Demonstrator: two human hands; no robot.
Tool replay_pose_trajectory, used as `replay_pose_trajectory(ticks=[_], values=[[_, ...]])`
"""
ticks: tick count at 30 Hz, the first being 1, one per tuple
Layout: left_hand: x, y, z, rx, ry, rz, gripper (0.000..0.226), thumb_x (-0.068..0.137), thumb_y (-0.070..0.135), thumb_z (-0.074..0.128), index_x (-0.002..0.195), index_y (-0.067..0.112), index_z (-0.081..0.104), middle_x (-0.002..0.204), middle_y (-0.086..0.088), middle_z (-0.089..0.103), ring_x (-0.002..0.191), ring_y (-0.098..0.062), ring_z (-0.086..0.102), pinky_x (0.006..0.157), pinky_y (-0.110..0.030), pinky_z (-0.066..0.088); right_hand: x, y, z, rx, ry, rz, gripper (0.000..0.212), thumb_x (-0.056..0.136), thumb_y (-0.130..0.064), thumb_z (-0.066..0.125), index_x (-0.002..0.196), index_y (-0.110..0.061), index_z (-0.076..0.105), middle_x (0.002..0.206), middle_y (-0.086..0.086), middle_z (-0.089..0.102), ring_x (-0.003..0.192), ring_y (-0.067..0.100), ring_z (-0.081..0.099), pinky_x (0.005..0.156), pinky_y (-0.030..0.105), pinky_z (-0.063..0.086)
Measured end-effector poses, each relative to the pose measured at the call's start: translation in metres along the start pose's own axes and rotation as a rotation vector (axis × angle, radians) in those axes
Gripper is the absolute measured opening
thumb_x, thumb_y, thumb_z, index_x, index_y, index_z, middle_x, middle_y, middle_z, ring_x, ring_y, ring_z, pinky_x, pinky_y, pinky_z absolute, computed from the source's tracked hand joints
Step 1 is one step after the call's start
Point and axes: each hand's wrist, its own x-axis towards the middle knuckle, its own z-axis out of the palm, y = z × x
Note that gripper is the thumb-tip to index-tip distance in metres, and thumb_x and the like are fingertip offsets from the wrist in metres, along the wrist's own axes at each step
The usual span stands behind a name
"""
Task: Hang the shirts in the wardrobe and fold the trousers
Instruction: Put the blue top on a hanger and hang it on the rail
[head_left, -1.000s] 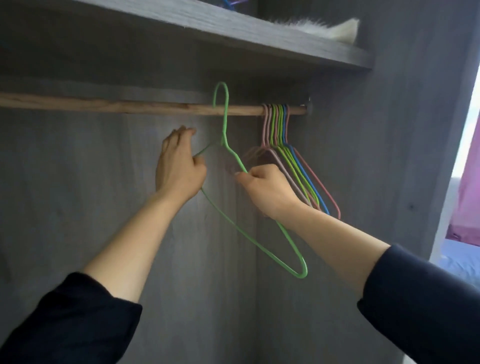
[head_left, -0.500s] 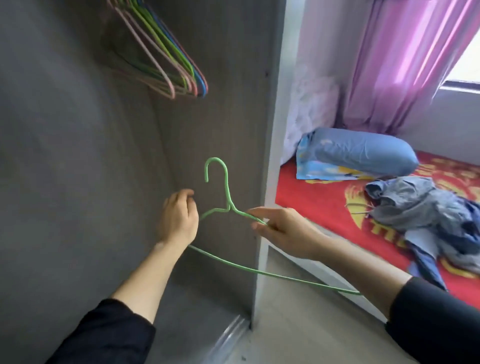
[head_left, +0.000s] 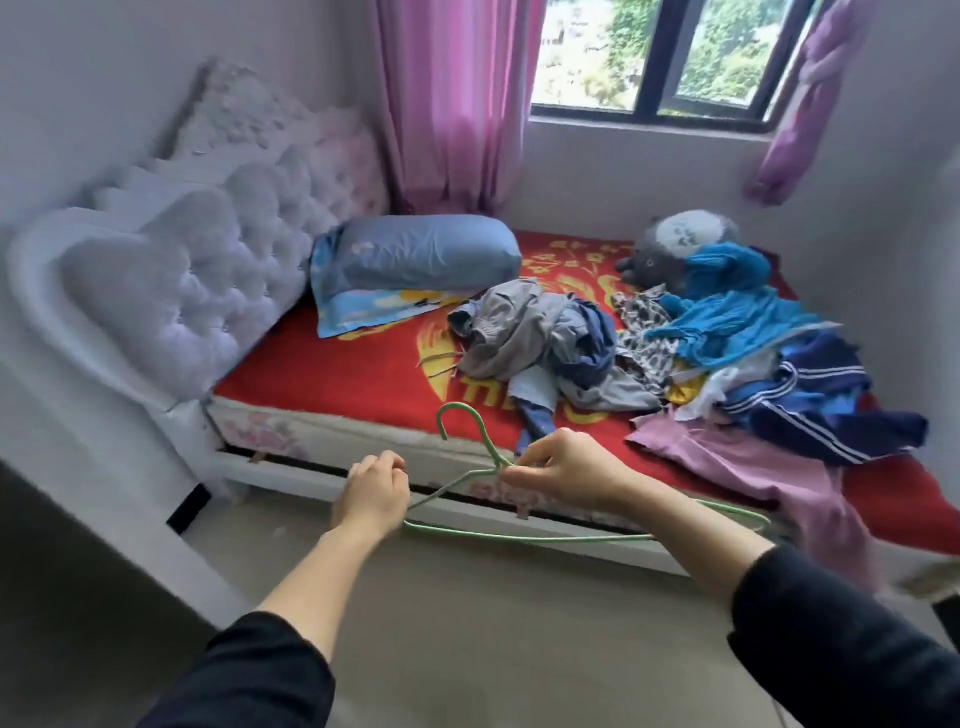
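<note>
green hanger (head_left: 519, 539), hook up, long axis left-right

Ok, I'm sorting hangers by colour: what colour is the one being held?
Green. The hanger shows best in the head view.

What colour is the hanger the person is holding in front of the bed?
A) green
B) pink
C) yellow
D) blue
A: the hanger is thin green wire. The left hand grips one end of it and the right hand pinches it just below the hook.
</note>
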Motion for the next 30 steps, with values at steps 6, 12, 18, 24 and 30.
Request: replay_pose_trajectory(ticks=[6,12,18,24,30], values=[[0.061,0.132,0.082,-0.007,-0.154,0.223,0.025,0.095,0.02,0.038,0.107,0.016,0.059,0.114,-0.008,0.059,0.111,-0.026,0.049,0.091,-0.036,0.042,0.011,0.109,-0.055,-0.007,0.219,0.138,0.02,0.089,-0.055,0.055,0.095,-0.045,0.071,0.072,-0.011,0.067,0.061,0.008,0.053,0.062,0.028,0.04],[0.146,0.241,0.156,0.006,-0.271,0.371,0.028,0.095,0.019,0.039,0.113,0.016,0.06,0.118,-0.01,0.059,0.116,-0.028,0.049,0.094,-0.035,0.04,0.053,0.201,-0.123,0.2,0.3,0.267,0.019,0.096,-0.035,0.056,0.099,-0.027,0.073,0.084,-0.014,0.067,0.071,-0.001,0.057,0.062,0.02,0.042],[0.231,0.353,0.209,0.022,-0.358,0.518,0.029,0.096,0.021,0.039,0.115,0.012,0.059,0.118,-0.012,0.058,0.115,-0.03,0.049,0.094,-0.04,0.042,0.097,0.287,-0.202,0.268,0.501,0.525,0.025,0.091,-0.025,0.06,0.071,-0.008,0.061,0.067,0.007,0.061,0.06,0.012,0.052,0.062,0.036,0.047],[0.279,0.443,0.282,0.024,-0.44,0.577,0.024,0.092,0.018,0.042,0.105,0.009,0.059,0.114,-0.017,0.059,0.109,-0.034,0.052,0.087,-0.038,0.04,0.133,0.379,-0.258,0.227,0.747,0.768,0.055,0.09,-0.041,0.056,0.048,-0.011,0.039,0.05,0.001,0.045,0.062,0.025,0.049,0.056,0.035,0.029],[0.345,0.532,0.379,0.022,-0.489,0.484,0.025,0.089,0.016,0.043,0.104,0.01,0.062,0.113,-0.013,0.062,0.106,-0.03,0.056,0.086,-0.035,0.043,0.194,0.495,-0.336,0.239,0.82,0.808,0.049,0.088,-0.027,0.053,0.045,-0.011,0.036,0.049,0.007,0.046,0.058,0.027,0.044,0.057,0.035,0.03]])
